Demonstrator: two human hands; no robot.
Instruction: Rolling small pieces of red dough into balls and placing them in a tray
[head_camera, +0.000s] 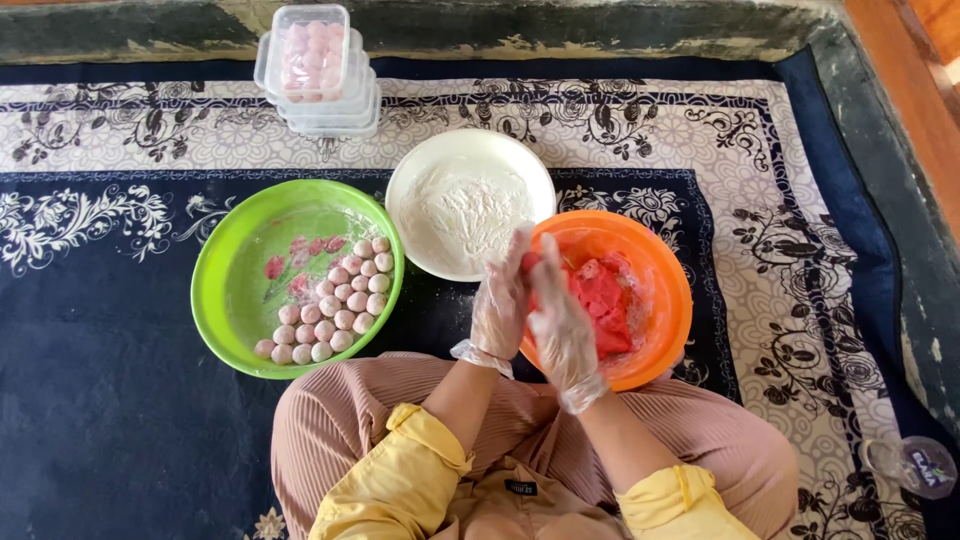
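Hands (530, 300) (gloved) around red dough (527, 264)

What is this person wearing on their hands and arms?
Both hands, left and right, wear thin, clear, crinkly plastic gloves that end loosely at the wrists. The forearms are bare. Yellow sleeves are pushed up to about the elbows, with buttoned cuffs.

A stack of clear rectangular plastic lidded boxes (318, 70) holding pale pink balls stands on the patterned carpet (120, 130), beyond the bowls.
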